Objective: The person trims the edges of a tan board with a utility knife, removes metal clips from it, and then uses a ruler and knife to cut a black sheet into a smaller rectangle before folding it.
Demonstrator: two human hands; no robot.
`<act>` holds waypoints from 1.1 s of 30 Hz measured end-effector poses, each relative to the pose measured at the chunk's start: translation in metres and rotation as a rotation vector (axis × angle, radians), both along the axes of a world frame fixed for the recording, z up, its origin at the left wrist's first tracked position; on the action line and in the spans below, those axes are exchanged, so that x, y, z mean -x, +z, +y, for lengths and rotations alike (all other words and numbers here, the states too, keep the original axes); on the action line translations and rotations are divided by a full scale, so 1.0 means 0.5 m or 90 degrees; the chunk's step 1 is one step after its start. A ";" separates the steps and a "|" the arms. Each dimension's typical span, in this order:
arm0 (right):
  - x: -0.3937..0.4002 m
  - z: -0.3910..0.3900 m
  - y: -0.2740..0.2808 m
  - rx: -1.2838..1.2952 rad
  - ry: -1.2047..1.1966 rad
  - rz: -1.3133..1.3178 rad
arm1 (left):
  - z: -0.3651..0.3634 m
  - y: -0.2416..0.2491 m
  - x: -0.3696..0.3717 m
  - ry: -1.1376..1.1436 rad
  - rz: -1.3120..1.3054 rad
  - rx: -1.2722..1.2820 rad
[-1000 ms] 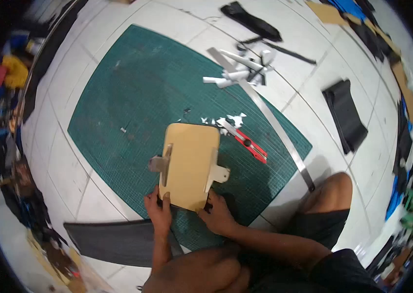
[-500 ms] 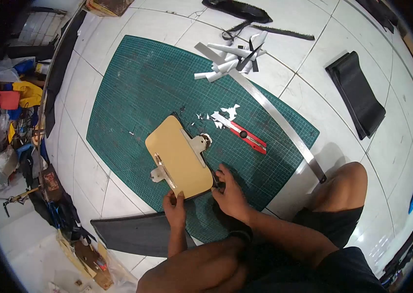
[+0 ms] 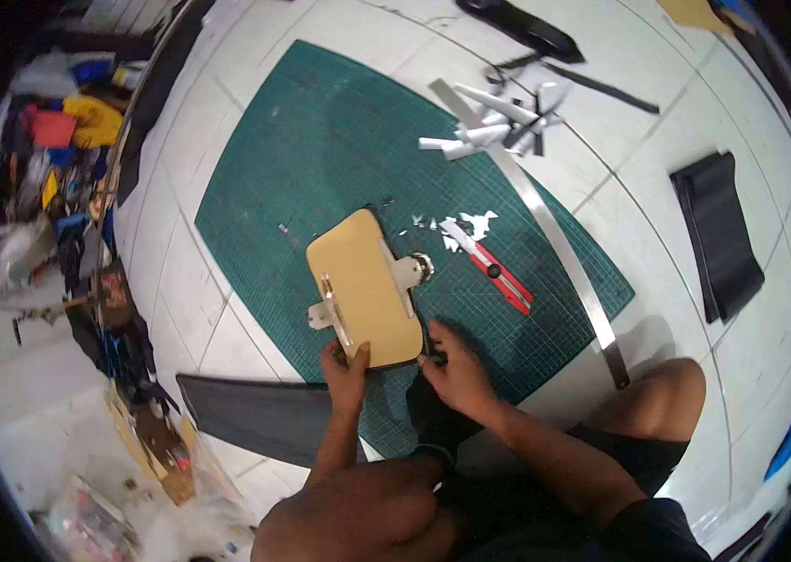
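Well, on the left a dark sheet (image 3: 255, 412) ran under the left forearm (image 3: 337, 438). The left hand (image 3: 348, 378)'s grip was pinched on the near-left corner of a tan board (image 3: 367, 295), thumb uppermost; the board sat over the green mat (image 3: 264, 178), a metal clip (image 3: 409, 271) at either long side. At its near-right corner the right hand (image 3: 461, 378) curled loosely, whether holding I couldn't tell. Steadying those corners seemed the step; the next move called, I judged, for an even hold. Rightward lay a red cutter (image 3: 511, 287).
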State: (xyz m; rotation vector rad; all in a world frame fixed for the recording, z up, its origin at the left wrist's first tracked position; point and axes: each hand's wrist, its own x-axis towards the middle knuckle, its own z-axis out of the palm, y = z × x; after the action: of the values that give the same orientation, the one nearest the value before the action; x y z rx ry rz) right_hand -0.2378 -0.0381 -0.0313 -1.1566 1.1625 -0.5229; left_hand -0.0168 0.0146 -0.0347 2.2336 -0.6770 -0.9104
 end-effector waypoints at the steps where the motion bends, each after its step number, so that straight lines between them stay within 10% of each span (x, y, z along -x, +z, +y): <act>1: 0.005 -0.015 0.006 0.024 -0.004 0.030 | 0.000 -0.014 -0.001 -0.013 -0.032 0.017; 12: -0.088 -0.211 -0.036 0.352 -0.047 0.278 | 0.007 -0.032 -0.020 -0.168 -0.225 -0.001; 22: -0.078 -0.256 -0.029 -0.040 -0.089 0.036 | -0.003 0.008 -0.012 -0.137 -0.199 -0.046; 28: 0.029 -0.260 -0.003 0.089 -0.185 0.143 | -0.012 0.030 -0.009 -0.100 -0.173 -0.079; 33: 0.059 -0.195 0.093 0.313 0.029 0.378 | -0.007 0.012 -0.012 -0.112 -0.174 -0.070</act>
State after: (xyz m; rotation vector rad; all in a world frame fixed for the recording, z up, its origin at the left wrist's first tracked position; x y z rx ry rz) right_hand -0.2670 -0.1358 0.0154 -1.8400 1.5535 -0.4541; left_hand -0.0109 0.0113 -0.0288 2.4532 -0.9824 -0.7458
